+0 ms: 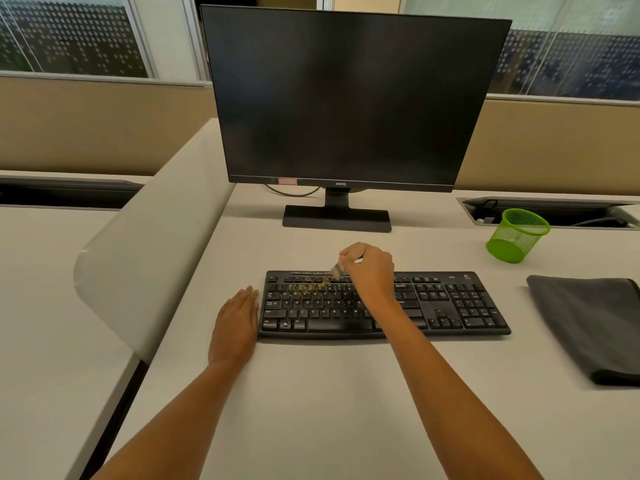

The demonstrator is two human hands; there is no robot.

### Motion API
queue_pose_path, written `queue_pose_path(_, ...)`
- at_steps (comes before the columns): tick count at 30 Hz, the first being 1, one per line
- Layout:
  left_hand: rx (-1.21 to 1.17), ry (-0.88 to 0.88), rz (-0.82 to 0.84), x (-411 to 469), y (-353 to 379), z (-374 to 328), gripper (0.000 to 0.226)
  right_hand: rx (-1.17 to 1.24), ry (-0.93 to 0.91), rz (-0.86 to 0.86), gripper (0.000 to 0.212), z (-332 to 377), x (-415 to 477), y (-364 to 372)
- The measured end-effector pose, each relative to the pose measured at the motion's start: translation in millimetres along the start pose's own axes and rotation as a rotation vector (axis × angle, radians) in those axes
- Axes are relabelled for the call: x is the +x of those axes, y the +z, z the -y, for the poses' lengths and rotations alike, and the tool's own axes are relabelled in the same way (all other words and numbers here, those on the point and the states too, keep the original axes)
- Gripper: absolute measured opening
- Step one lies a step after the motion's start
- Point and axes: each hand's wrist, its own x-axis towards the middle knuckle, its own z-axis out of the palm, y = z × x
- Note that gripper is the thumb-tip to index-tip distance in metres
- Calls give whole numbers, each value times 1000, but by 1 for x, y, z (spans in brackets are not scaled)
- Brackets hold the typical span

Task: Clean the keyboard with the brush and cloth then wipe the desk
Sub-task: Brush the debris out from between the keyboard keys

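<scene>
A person's left hand (pixel 235 323) is lying flat, fingers straight, on the pale desk (pixel 311 393), just beside the left end of the black keyboard (pixel 450 306). Over the keys, the right hand (pixel 369 268) is gripping a small brush (pixel 337 270) in curled fingers, its bristles angling down at yellowish crumbs (pixel 311 285) scattered on the upper rows. A folded grey cloth (pixel 588 323) is lying right of the keyboard, while a green mesh cup (pixel 517 235) and a dark monitor (pixel 346 98) are standing farther back.

The brush (pixel 337 270) is blurred, handle hidden in the right hand (pixel 369 268); the cloth (pixel 585 323) runs off frame
</scene>
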Motion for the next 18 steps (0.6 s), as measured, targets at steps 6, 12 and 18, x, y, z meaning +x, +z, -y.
queue_pose_path(6, -8, -5, -2, 0, -1, 1, 41, -347, 24, 209, 21, -3, -3, 6)
queue_pose_path(12, 6, -2, 5, -1, 1, 1, 41, -164, 33, 65, 14, 1, 0, 2)
queue_pose_path(18, 4, -5, 4, 0, 1, 2, 42, -363, 52, 183, 35, 3, -4, 8)
